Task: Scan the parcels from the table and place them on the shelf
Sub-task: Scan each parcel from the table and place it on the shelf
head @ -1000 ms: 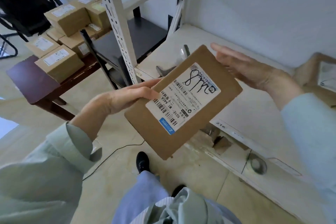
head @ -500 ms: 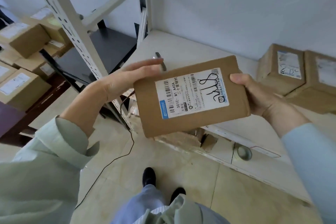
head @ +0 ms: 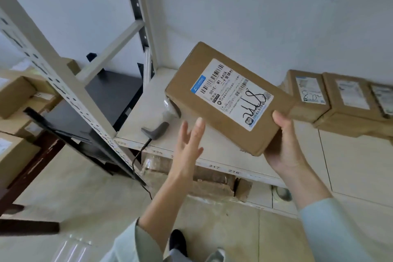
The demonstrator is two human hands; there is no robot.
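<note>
A brown cardboard parcel (head: 225, 93) with a white shipping label and black handwriting is held tilted above the white shelf board (head: 350, 159). My right hand (head: 284, 144) grips its near right corner, thumb on top. My left hand (head: 189, 140) is off the parcel, fingers straight, just below its left edge. A grey barcode scanner (head: 158, 128) lies on the shelf under the parcel's left end, partly hidden, its black cable running down to the floor.
Three labelled parcels (head: 340, 100) lie on the shelf at the right against the wall. The shelf's perforated upright (head: 63, 85) slants across the left. More boxes (head: 14, 100) sit on a dark table at far left. A brown wrapped bundle (head: 204, 178) lies under the shelf.
My left hand let go of the parcel and dropped below it. My right hand alone now carries the parcel, which turned and moved further over the shelf. The view shifted right.
</note>
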